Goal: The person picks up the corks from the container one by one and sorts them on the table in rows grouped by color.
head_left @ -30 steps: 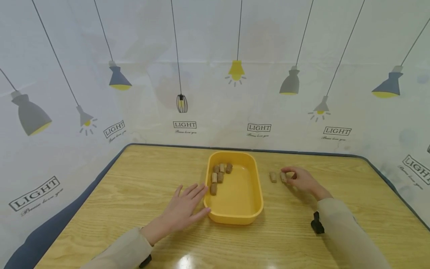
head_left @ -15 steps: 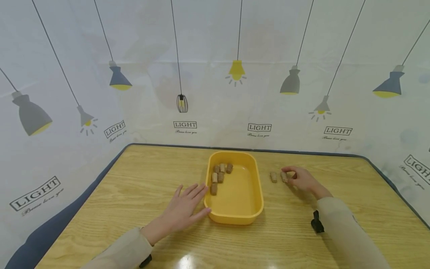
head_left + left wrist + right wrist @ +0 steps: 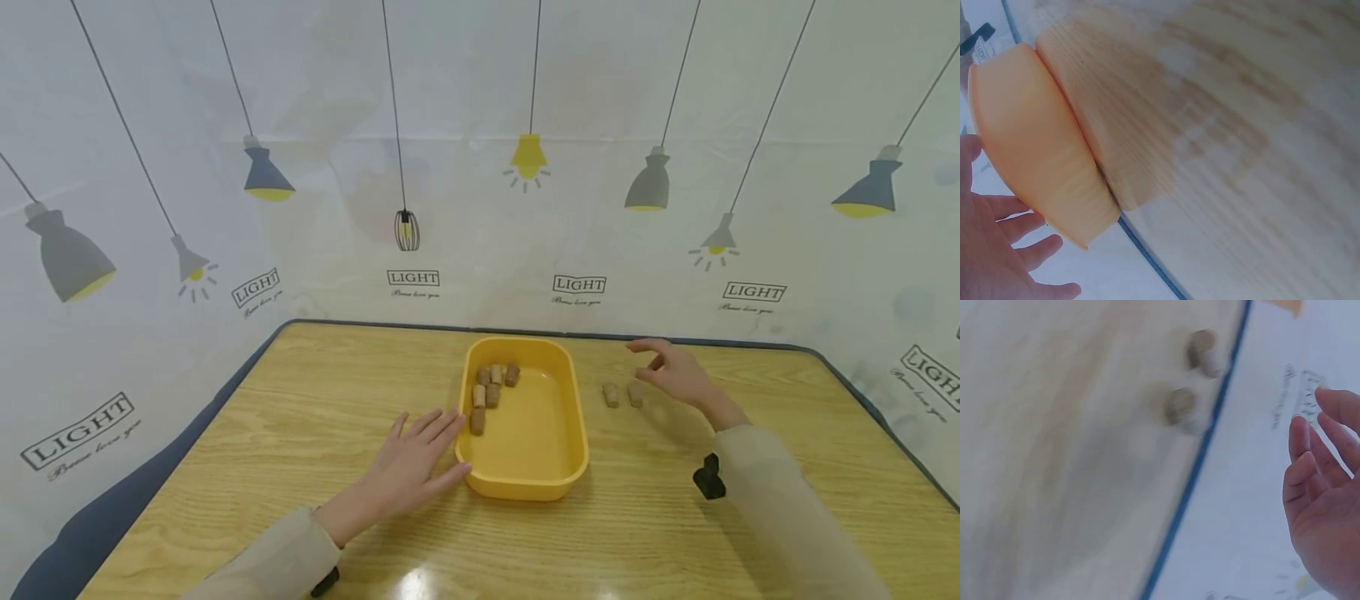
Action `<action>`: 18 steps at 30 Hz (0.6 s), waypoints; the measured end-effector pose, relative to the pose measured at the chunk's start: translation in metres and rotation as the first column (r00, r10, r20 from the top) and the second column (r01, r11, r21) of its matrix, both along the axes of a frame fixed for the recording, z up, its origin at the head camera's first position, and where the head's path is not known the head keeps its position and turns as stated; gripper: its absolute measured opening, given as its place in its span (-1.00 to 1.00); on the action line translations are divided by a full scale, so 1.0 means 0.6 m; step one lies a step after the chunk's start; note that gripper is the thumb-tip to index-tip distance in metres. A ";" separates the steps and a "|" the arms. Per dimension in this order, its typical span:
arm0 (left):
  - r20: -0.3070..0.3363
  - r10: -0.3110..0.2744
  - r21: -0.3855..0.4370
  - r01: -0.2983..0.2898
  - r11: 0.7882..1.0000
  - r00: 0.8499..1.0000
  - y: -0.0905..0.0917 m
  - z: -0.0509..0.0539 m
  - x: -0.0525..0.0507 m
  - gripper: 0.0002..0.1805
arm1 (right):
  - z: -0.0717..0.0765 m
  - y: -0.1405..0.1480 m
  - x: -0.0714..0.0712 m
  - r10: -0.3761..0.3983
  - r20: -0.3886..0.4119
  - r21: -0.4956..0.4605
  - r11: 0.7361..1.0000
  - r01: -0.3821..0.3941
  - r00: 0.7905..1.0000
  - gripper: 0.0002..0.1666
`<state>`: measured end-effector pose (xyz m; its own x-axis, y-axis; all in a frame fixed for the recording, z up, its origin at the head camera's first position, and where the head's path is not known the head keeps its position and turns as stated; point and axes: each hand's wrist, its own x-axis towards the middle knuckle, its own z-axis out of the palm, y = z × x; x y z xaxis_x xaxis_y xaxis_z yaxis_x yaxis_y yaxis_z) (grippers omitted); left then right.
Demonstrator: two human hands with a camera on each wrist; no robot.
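Note:
My left hand (image 3: 408,467) rests spread against the left wall of the yellow bin (image 3: 528,490); the left wrist view shows its fingers (image 3: 1022,225) along the rim. Several corks lie at the left side of the bin, one dark cork (image 3: 477,421) nearest me and another dark cork (image 3: 512,375) by the back. To the bin's right, a cork (image 3: 611,395) and a second cork (image 3: 636,393) lie side by side on the table. Above and right of that second cork, my right hand (image 3: 678,375) is raised with thumb and forefinger apart, holding nothing.
The wooden table (image 3: 315,375) has a dark blue edge (image 3: 420,327). Behind it hangs a pale curtain (image 3: 480,242) printed with lamps. Black straps sit at both wrists, one strap (image 3: 709,477) under the right sleeve.
My right hand has let go of the right-hand cork and lifted up and away from it. That cork stays beside the other on the table. The left hand and bin have not moved.

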<state>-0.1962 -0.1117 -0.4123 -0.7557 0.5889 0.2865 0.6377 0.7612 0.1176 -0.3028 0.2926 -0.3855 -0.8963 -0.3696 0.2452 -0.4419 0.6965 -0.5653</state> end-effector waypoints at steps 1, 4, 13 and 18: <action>-0.003 -0.001 0.003 0.001 1.000 1.000 0.000 0.000 0.000 -0.28 | 0.010 -0.008 -0.002 -0.006 0.003 0.000 1.000 0.006 1.000 -0.53; -0.008 -0.004 0.006 0.004 1.000 1.000 -0.001 0.000 0.000 -0.28 | 0.039 -0.038 -0.007 0.004 0.011 -0.002 1.000 -0.004 1.000 -0.53; 0.007 0.003 -0.006 -0.003 1.000 1.000 -0.001 0.000 -0.001 -0.27 | 0.097 -0.140 -0.024 0.105 0.009 -0.014 0.994 -0.105 0.994 -0.56; 0.026 0.006 -0.013 -0.006 1.000 1.000 0.000 0.000 -0.002 -0.26 | 0.109 -0.191 -0.033 0.141 0.041 -0.003 0.990 -0.141 0.989 -0.56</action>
